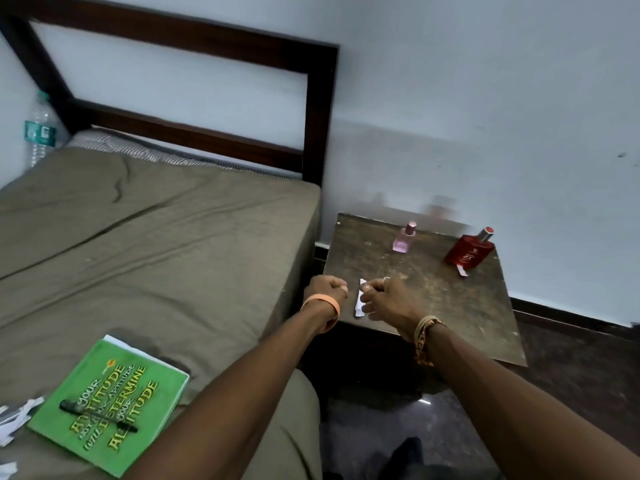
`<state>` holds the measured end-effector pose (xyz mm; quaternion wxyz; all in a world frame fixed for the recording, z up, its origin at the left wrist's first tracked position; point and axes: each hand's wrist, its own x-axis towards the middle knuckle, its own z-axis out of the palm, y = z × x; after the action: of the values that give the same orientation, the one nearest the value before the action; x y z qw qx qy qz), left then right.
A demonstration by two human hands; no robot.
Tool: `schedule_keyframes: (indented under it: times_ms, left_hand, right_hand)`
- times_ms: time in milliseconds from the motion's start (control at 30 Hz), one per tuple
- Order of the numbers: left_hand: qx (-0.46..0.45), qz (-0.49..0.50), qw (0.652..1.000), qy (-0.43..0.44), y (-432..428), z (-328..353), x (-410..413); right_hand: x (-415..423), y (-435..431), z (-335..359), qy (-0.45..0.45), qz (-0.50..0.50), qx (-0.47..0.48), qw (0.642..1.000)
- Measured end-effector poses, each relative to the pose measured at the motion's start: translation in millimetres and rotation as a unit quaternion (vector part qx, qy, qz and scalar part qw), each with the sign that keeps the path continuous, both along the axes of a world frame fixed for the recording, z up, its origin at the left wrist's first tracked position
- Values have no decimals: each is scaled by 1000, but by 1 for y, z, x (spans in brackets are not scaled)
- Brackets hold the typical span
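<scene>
Right hand (382, 299) pinches a paper slip (359, 301) at the side table (450, 299) edge; left hand (327, 287) is fisted, empty. The green book (110, 403) reads "Your attitude" – "altitude".

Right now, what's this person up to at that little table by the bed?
A person reaches from the bed over a dark side table. Their right hand pinches a small white paper slip at the table's near edge. The left hand is curled in a fist beside it, with nothing visible in it. A pink bottle and a red bottle stand further back on the table. On the bed lie a green notebook with a pen on it and some paper scraps.
</scene>
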<state>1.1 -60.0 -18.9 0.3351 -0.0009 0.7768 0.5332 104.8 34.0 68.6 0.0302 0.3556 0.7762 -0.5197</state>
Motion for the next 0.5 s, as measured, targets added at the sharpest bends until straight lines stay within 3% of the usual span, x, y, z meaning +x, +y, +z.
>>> schedule_keyframes:
  times_ms: [300,500]
  left_hand:
    - [-55,2,998,-16,25,-35,6]
    - [-12,-26,999,-29,34,-11,15]
  right_hand:
    - [-10,21,-71,-64,-36,76,994]
    - [-23,26,-92,-45,-105,-10,993]
